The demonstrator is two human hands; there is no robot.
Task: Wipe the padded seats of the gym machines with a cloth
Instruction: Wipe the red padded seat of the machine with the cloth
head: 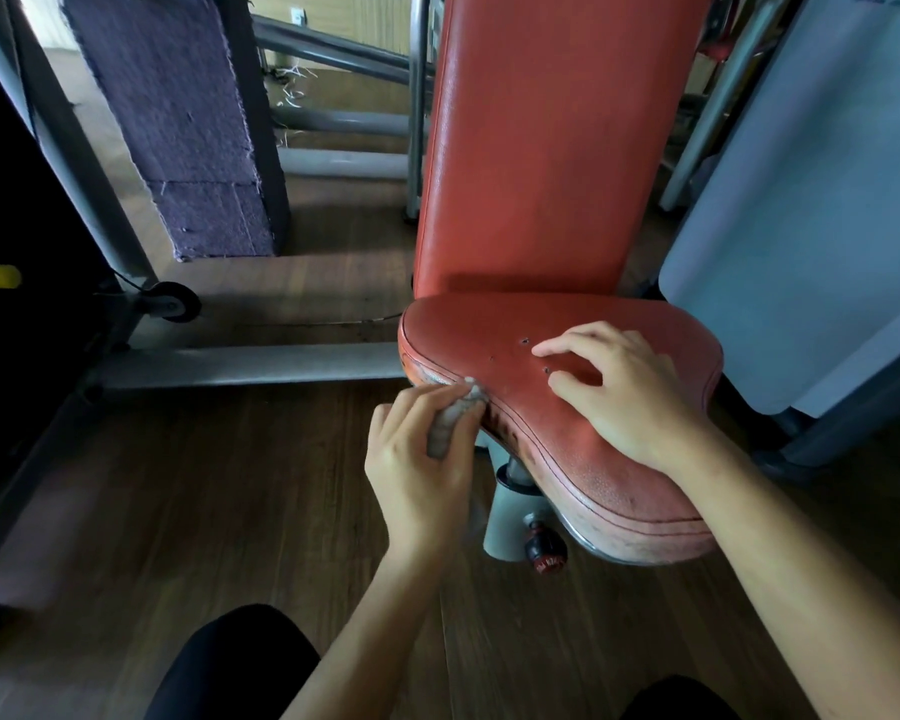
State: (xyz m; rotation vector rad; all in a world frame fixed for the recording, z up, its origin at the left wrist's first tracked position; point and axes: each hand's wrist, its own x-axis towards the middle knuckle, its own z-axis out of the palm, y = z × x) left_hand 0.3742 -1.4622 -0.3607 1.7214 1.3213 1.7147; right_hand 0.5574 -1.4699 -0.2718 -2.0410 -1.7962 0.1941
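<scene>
Two hands work: left hand (421, 462) squeezes a gray cloth (450, 423) against the red seat (583, 449) edge; right hand (627, 392) rests flat on top, fingers spread.

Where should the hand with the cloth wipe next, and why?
Probably slide the cloth further along the side edge of the red seat, toward the near end. The left hand holds the cloth pressed against that edge, which looks scuffed and dark just ahead of it. The right hand rests flat on top and seems to steady the seat.
</scene>
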